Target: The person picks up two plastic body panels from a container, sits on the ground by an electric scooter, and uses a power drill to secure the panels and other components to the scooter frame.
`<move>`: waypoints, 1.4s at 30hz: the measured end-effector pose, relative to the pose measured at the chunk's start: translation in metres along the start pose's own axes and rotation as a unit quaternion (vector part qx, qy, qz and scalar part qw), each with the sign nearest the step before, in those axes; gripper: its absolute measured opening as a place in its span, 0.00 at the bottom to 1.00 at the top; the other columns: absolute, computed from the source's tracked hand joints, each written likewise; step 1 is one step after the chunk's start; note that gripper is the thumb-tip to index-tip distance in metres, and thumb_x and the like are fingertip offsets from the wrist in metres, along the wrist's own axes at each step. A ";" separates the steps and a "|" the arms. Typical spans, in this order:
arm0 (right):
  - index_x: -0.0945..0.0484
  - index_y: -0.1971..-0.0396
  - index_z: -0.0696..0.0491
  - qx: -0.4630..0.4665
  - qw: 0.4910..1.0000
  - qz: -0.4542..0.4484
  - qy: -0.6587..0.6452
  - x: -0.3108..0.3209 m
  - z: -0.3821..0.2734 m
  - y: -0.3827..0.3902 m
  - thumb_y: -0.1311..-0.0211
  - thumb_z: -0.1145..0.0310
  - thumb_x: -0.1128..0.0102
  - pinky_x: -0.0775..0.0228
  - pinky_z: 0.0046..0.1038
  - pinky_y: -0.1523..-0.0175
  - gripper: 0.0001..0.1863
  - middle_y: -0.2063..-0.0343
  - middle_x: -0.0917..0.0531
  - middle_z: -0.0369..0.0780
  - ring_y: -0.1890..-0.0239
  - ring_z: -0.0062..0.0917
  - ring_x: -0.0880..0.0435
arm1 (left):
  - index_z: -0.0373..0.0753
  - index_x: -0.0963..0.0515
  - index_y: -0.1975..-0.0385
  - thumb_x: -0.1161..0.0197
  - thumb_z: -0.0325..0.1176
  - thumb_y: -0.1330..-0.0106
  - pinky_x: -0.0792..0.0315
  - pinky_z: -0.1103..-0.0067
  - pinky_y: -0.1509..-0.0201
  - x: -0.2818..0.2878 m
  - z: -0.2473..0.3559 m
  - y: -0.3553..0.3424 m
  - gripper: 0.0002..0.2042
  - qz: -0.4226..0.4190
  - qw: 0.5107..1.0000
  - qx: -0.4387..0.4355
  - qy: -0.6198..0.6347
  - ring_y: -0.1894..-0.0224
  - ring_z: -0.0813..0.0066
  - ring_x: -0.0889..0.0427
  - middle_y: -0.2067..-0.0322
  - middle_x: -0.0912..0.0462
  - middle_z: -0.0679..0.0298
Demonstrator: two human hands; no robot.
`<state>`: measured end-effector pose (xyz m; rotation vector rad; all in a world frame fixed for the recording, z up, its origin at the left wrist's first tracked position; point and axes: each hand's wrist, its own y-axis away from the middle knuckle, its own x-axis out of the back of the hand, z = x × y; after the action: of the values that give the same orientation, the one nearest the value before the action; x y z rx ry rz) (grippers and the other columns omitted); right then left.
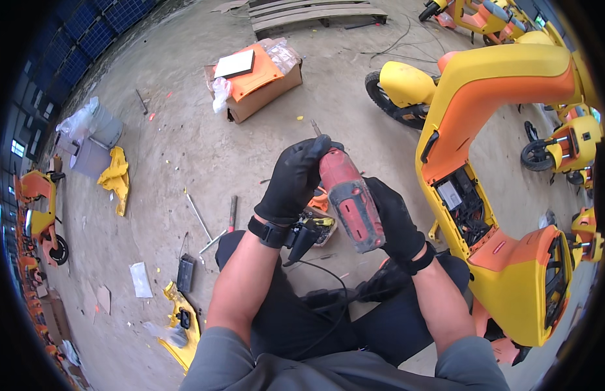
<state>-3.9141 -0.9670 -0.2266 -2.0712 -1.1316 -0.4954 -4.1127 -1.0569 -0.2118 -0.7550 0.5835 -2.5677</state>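
A red and dark grey cordless drill (350, 195) is held over my lap, its thin bit (315, 127) pointing away from me. My left hand (293, 179), in a black glove, closes round the nose of the drill near the bit. On the drill's right side, my gloved right hand (395, 225) grips it; the handle is mostly hidden by the body and the glove. To my right stands a yellow and orange electric scooter (439, 137) with an uncovered compartment (464, 202) showing wiring and dark parts. Below my left wrist, a small box of parts (324, 228) is partly hidden.
A cardboard box (267, 98) with an orange panel lies ahead, a wooden pallet (315, 14) beyond it. Left on the floor are a hammer-like tool (233, 212), a metal T-shaped rod (198, 215), yellow panels (117, 179) and buckets (100, 130). More scooters (569, 146) stand at right.
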 end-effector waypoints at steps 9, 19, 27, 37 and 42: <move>0.28 0.47 0.55 -0.208 0.924 -0.062 -0.315 -0.006 0.003 0.005 0.49 0.68 0.32 0.31 0.21 0.65 0.27 0.68 0.21 0.35 0.68 0.18 0.23 | 0.33 0.25 0.55 0.56 0.46 0.25 0.25 0.71 0.51 -0.005 0.003 -0.001 0.21 0.079 0.763 0.250 0.590 0.59 0.69 0.20 0.64 0.19 0.59; 0.31 0.45 0.60 -0.229 0.778 -0.040 -0.584 0.005 -0.006 -0.001 0.54 0.63 0.31 0.28 0.31 0.51 0.35 0.65 0.20 0.39 0.65 0.24 0.20 | 0.32 0.29 0.49 0.58 0.44 0.25 0.21 0.72 0.57 -0.006 -0.004 -0.001 0.21 0.071 0.833 0.189 0.515 0.64 0.68 0.17 0.66 0.19 0.58; 0.29 0.47 0.58 -0.249 0.775 -0.046 -0.579 0.011 0.002 0.002 0.52 0.65 0.31 0.26 0.31 0.56 0.30 0.62 0.21 0.39 0.67 0.24 0.19 | 0.35 0.28 0.53 0.53 0.40 0.26 0.25 0.73 0.50 -0.012 -0.001 -0.003 0.15 0.086 0.840 0.149 0.515 0.57 0.69 0.19 0.59 0.21 0.58; 0.31 0.44 0.59 -0.229 0.711 -0.002 -0.665 0.011 0.001 0.002 0.48 0.71 0.36 0.25 0.27 0.60 0.29 0.60 0.20 0.42 0.67 0.25 0.20 | 0.33 0.27 0.54 0.51 0.37 0.27 0.25 0.74 0.50 -0.009 -0.004 -0.003 0.14 0.088 0.845 0.183 0.494 0.59 0.68 0.18 0.60 0.20 0.57; 0.32 0.43 0.59 -0.216 0.714 -0.010 -0.666 0.010 0.000 0.003 0.48 0.72 0.38 0.25 0.27 0.62 0.29 0.61 0.21 0.43 0.70 0.26 0.21 | 0.32 0.27 0.53 0.51 0.36 0.27 0.24 0.75 0.52 -0.007 0.002 -0.003 0.14 0.090 0.861 0.183 0.466 0.60 0.69 0.18 0.61 0.20 0.57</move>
<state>-3.9058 -0.9622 -0.2218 -2.8242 -1.8899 1.0921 -4.1075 -1.0516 -0.2117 0.6991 0.3597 -2.6090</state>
